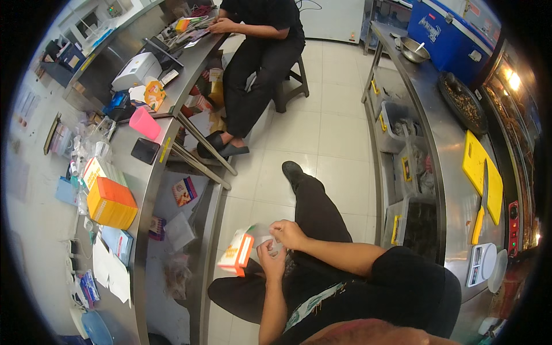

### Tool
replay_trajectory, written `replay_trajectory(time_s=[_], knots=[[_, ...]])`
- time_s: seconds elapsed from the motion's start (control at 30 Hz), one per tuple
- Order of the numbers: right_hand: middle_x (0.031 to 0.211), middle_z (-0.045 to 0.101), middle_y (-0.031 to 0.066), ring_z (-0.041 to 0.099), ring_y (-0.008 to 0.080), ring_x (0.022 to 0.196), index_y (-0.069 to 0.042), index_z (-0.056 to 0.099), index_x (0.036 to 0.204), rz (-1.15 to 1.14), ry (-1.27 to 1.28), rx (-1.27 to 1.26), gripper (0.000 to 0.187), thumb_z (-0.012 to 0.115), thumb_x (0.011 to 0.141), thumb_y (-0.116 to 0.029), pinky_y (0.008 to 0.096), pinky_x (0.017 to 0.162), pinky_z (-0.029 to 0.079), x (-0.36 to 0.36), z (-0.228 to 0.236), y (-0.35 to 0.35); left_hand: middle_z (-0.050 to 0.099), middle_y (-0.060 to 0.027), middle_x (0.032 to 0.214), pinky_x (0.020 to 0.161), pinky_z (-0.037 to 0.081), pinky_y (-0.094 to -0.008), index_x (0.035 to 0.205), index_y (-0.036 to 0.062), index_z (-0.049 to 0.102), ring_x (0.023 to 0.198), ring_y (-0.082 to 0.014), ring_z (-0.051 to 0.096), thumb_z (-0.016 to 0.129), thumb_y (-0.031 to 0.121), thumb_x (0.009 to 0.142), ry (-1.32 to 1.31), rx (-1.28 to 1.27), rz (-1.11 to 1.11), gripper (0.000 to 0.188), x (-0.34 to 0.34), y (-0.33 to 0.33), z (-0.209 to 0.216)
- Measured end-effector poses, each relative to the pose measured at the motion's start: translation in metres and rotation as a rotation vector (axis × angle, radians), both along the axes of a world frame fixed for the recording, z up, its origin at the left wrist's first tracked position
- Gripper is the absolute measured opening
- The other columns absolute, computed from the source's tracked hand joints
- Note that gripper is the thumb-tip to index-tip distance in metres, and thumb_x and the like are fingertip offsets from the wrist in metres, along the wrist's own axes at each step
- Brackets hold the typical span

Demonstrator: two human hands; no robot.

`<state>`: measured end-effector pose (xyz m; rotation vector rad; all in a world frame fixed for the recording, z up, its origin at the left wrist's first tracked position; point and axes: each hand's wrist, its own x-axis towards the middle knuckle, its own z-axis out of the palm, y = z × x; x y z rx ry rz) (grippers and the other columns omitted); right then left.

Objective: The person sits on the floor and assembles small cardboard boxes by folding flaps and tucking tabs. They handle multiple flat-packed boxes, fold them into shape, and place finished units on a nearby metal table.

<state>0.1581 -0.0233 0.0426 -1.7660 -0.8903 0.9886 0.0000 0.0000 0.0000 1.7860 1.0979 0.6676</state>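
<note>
I sit with both hands over my lap, close together. A stack of folded orange-and-white paper packets [236, 253] is just left of my hands, above my thigh. A thin see-through plastic piece [263, 232], perhaps a bag, shows between the stack and my fingers. My right hand [289, 234] is closed in a pinch at the plastic's edge. Just below it, my left hand [271, 260] has its fingers curled beside the stack. What that hand grips, if anything, is hidden by its fingers and blur.
On the left steel table stand an orange-yellow packet stack [112, 203], a phone [145, 150] and a pink cup [145, 123]. A knife [483, 198] lies on a yellow board [484, 172] at right, near a scale [482, 264]. Another person [261, 52] sits ahead.
</note>
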Motion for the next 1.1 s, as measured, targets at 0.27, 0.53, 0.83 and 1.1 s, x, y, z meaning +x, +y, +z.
replay_trajectory(time_s=[0.27,0.53,0.83,1.1], knots=[[0.093,0.074,0.0212,0.073,0.0349,0.074,-0.003,0.077,0.105,0.041,-0.184,0.104,0.023,0.069,0.096,-0.023,0.0433,0.071,0.058,0.003,-0.016,0.002,0.058,-0.0028,0.093,0.083,0.063,-0.0405,0.113,0.0053,0.057,0.090,-0.0139,0.060,0.064,0.005,0.101,-0.503,-0.665,0.288,0.014,0.007,0.006,-0.004],[0.098,0.073,0.0236,0.072,0.0396,0.091,-0.001,0.073,0.088,0.224,-0.289,0.027,0.020,0.073,0.088,-0.021,0.0469,0.078,0.057,-0.019,-0.027,0.008,0.065,-0.0097,0.111,0.100,0.056,-0.0447,0.112,0.0047,0.060,0.102,-0.0207,0.065,0.066,0.006,0.100,-0.851,-0.953,0.424,0.013,-0.010,0.001,-0.012],[0.096,0.074,0.0175,0.072,0.0250,0.084,0.001,0.077,0.096,0.163,-0.006,-0.010,0.020,0.079,0.087,-0.016,0.0379,0.076,0.057,-0.011,-0.032,0.005,0.066,-0.0091,0.099,0.102,0.058,-0.0475,0.108,0.0007,0.059,0.091,-0.0189,0.067,0.067,0.002,0.100,-0.857,-0.941,0.449,0.011,-0.009,-0.002,-0.016],[0.114,0.072,0.0180,0.069,0.0253,0.103,-0.001,0.079,0.094,0.125,0.170,-0.033,0.014,0.080,0.086,-0.012,0.0372,0.094,0.053,-0.009,-0.041,0.011,0.065,-0.0071,0.104,0.103,0.057,-0.0475,0.107,0.0056,0.056,0.096,-0.0180,0.066,0.061,0.003,0.104,-0.926,-1.002,0.356,0.006,-0.009,0.000,-0.018]])
